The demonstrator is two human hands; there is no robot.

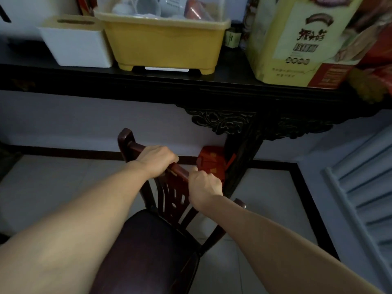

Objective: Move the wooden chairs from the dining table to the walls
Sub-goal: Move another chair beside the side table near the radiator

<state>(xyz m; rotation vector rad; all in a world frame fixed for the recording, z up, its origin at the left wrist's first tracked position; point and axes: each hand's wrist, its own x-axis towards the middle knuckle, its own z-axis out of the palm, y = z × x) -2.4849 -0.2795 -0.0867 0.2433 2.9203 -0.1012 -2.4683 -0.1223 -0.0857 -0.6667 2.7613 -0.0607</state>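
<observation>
Because the wooden chair (161, 225) looks hard and heavy, its top rail is the best place to grab. The left hand (158, 159) and the right hand (204, 187) both curl tight around that rail. The chair stands just in front of the dark table (148, 81) (the one by the wall), tipped a bit.

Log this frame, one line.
left hand: grips chair top rail | right hand: grips same rail | chair: near wall, beside console table
</observation>
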